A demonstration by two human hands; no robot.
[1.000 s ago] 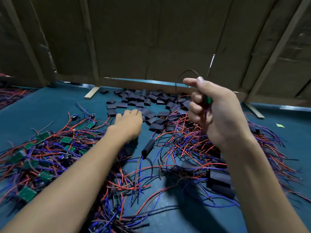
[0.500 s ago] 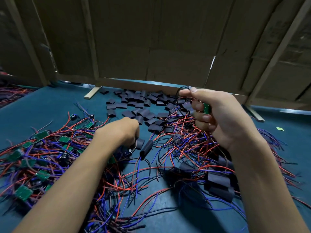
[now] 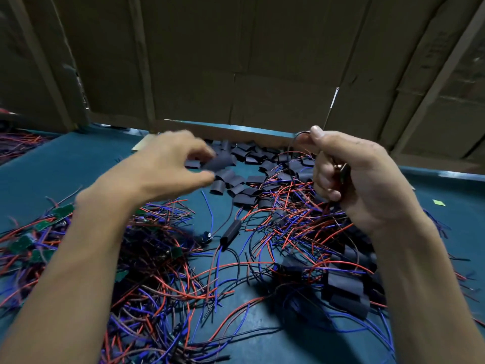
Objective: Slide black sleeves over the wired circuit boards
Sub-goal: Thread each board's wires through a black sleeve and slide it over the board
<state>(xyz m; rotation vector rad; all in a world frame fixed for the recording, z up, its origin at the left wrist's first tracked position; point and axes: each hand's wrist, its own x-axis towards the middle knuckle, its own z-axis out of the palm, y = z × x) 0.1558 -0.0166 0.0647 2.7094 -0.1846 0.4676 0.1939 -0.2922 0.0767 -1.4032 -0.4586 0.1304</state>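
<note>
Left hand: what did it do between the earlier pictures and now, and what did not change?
The left hand rose from the wire pile on the table, where it had reached down, and now pinches a black sleeve in the air, nearer the right hand. The right hand still grips its wired circuit board, raised at the right. The finished sleeved board lies where it was.

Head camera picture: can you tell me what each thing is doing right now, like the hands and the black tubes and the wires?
left hand: raised, blurred, pinching one black sleeve.
right hand: raised, gripping a wired circuit board, mostly hidden.
loose sleeves: empty, piled on the table.
sleeved board: already covered, lying flat.
bare boards: green, uncovered, tangled in wires.
</note>
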